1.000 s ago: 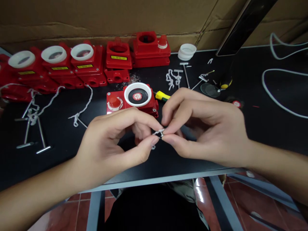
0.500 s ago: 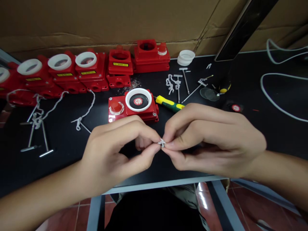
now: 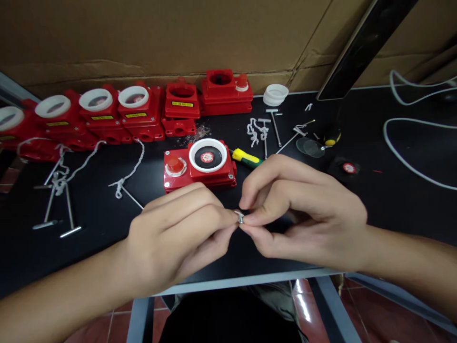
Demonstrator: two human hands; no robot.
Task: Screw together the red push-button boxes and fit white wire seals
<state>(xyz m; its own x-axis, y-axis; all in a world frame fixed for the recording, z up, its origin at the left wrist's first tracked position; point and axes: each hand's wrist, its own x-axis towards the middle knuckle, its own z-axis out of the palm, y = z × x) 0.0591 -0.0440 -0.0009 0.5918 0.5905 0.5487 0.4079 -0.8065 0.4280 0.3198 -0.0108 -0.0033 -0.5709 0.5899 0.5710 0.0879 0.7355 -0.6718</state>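
Above the front of the black table, my left hand (image 3: pixel 174 233) and my right hand (image 3: pixel 310 219) meet fingertip to fingertip. Both pinch a small silvery metal piece (image 3: pixel 240 218), mostly covered by the fingers; its exact kind is too small to make out. Just beyond the hands lies a red alarm box (image 3: pixel 182 180) with a white ring (image 3: pixel 193 159) around a dark round face, and a red knob (image 3: pixel 174 165) at its left. A screwdriver (image 3: pixel 246 156) with a yellow and green handle rests behind my right hand, partly hidden by it.
Several red boxes (image 3: pixel 143 116) line the table's back left. Small T-shaped metal rods (image 3: pixel 70 209) with white cords lie at the left, others (image 3: pixel 275 126) behind the screwdriver. White rings (image 3: pixel 276 97), clear discs (image 3: pixel 311 147) and a white cable (image 3: pixel 407 157) are farther right.
My left hand has rolled over, its fingers now curled closer around the small metal piece. My right index finger has lifted slightly away from it. The view has tilted a little upward.
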